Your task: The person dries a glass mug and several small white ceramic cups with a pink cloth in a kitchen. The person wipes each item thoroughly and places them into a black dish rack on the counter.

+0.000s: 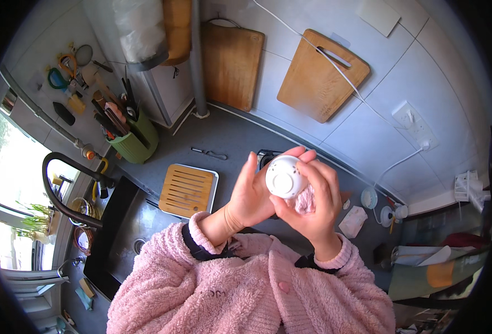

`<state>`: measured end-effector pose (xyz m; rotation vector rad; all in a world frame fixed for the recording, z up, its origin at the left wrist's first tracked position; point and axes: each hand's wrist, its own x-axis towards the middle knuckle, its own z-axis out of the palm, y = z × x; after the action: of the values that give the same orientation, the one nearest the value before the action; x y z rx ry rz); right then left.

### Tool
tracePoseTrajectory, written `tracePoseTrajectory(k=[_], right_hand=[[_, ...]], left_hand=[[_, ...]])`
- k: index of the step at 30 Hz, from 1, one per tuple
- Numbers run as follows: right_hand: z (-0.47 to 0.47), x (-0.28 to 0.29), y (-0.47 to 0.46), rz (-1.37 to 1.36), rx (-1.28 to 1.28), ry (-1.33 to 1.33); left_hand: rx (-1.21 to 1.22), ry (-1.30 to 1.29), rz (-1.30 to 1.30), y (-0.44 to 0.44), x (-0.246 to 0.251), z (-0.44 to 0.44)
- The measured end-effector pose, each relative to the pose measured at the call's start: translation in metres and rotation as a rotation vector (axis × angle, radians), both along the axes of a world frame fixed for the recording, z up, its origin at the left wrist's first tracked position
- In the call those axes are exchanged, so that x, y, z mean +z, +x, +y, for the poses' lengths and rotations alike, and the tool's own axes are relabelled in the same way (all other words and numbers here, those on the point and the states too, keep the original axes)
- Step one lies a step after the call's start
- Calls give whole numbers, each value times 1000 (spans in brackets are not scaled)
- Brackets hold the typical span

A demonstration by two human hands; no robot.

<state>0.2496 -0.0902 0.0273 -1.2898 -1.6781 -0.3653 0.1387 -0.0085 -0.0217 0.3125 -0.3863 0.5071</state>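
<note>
My right hand (323, 198) grips a small white cup (285, 177), its thumb and fingertips on the edge. The cup's round foot faces up towards me, and small dark marks dot its side. A crumpled pink cloth (305, 201) is bunched between the cup and my right palm. My left hand (248, 198) lies palm up under the cup, its thumb raised and apart. The cup hides most of the left fingers, so whether they bear it cannot be told. Behind both hands is a partly hidden black object (266, 158) on the grey counter (179, 137).
Left of my hands lies a slatted bamboo tea tray (187, 188), near the black sink (116, 234) and faucet (54, 183). A green utensil holder (135, 142) stands behind it. Cutting boards (323, 77) lean on the wall, with a white cable (342, 73) across one. A folded tissue (353, 222) lies right.
</note>
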Motion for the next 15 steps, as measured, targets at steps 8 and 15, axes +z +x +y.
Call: tracePoseTrajectory(k=[8,15], right_hand=[[16,-7,6,-283,-198,-151],[7,2,25,133,156,-236]], left_hand=[[191,-86,311,1,-10,9],[314,32,446,-18,-9,13]])
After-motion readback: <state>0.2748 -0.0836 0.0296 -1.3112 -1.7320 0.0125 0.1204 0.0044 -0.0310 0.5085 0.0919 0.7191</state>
